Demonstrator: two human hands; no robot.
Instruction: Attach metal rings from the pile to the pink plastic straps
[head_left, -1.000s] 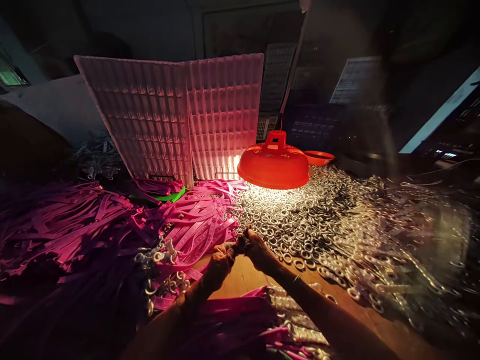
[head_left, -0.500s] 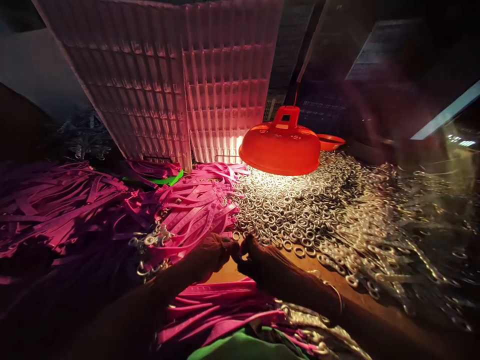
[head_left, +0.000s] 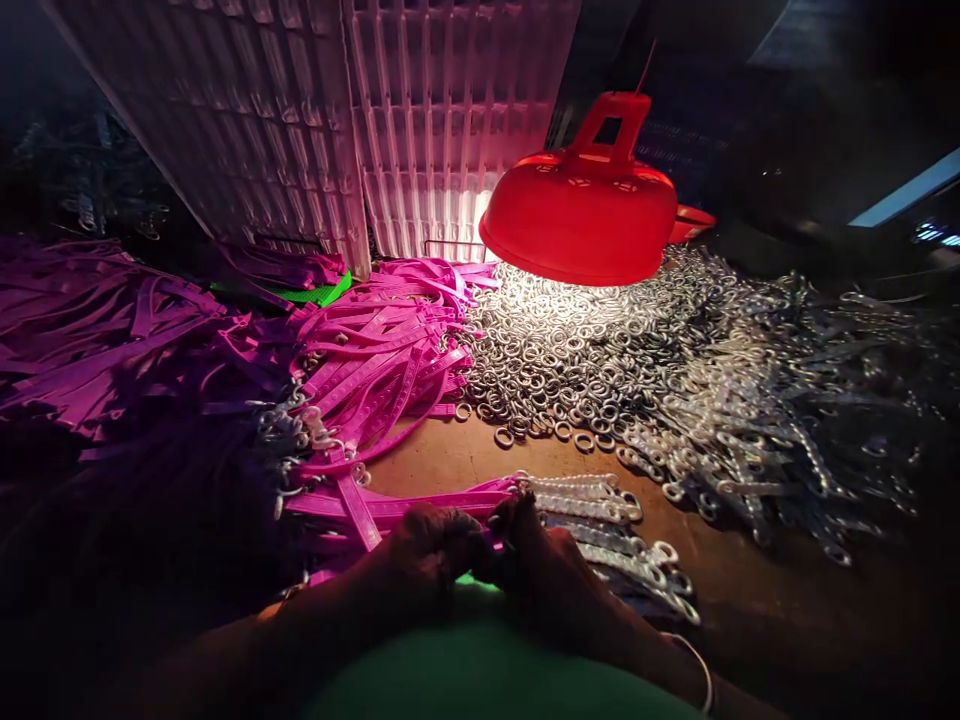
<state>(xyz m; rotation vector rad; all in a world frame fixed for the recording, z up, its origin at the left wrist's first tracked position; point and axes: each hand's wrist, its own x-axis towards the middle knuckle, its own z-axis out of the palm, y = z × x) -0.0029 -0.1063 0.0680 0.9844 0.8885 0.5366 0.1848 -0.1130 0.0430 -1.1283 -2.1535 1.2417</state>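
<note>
Pink shows as a small piece (head_left: pixel 493 541) between the left hand (head_left: pixel 427 558) and the right hand (head_left: pixel 547 565), low in the centre; their fingers are bent, but shadow leaves unclear whether either grips it. Pink straps (head_left: pixel 405 350) spread across the left and centre, with pale strips (head_left: pixel 585 508) beside the right hand. Silvery rings (head_left: pixel 570 360) lie heaped right of centre on the brown table (head_left: pixel 442 450), below a red lamp (head_left: pixel 585 215).
</note>
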